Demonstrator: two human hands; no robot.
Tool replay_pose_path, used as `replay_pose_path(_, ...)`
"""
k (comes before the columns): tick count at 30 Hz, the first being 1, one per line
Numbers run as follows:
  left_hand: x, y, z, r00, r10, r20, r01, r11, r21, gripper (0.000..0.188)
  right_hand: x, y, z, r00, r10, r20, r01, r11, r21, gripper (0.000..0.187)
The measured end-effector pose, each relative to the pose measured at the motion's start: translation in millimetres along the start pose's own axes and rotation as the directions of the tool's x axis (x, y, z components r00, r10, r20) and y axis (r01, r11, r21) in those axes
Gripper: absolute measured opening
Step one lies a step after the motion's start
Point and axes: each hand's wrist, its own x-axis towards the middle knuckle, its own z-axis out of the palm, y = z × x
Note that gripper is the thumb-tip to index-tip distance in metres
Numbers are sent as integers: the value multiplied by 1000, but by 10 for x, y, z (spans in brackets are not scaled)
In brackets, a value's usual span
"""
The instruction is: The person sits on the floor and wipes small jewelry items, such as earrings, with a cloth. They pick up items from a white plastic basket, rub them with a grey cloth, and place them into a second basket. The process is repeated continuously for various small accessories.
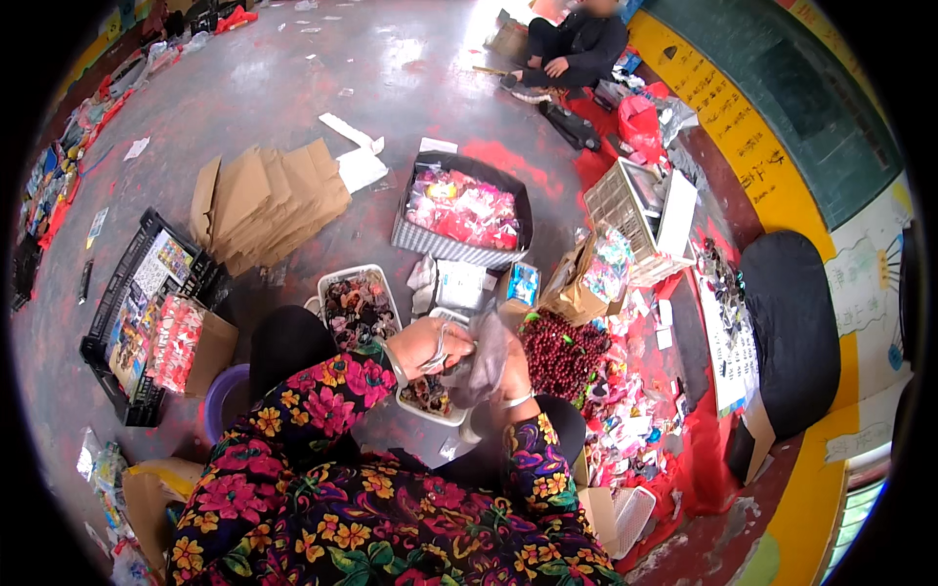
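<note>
In front of me, my left hand (pixel 427 348) is closed, its fingers pinched at the edge of a thin, greyish-purple see-through bag (pixel 486 363). A thin white loop lies across that hand. My right hand (pixel 515 375) grips the same bag from the other side, and the bag hides part of its fingers. Below the hands stands a white basket (pixel 457 420) with small dark and brown pieces in it. Another white tub (pixel 393 293), filled with dark hair-tie-like pieces, is just left of it. A heap of dark red beads (pixel 562 356) lies right of my right hand.
Ahead stands a grey fabric bin (pixel 459 252) of pink packets. Flattened cardboard (pixel 278 200) and a black crate (pixel 127 391) are at left, near a purple bucket (pixel 223 402). At right are an opened carton (pixel 575 298), a wicker basket (pixel 625 227) and a black chair back (pixel 791 327). Another person (pixel 581 49) sits far off.
</note>
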Motion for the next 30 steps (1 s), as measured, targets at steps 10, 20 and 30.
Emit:
replay_pose_path(10, 134, -122, -377, 999, 18, -39, -28, 962, -270, 14, 55, -317, -511, 940, 56, -337, 109, 885, 453, 19)
replay_pose_path(20, 438, -472, -479, 958, -89, -273, 63, 993, -101, 14, -30, -476, -465, 906, 55, -419, 203, 813, 546, 23)
replay_pose_path(30, 797, -729, -573, 913, -114, -392, 87, 992, -86, 10, -91, -446, -538, 935, 43, -352, 182, 794, 580, 21)
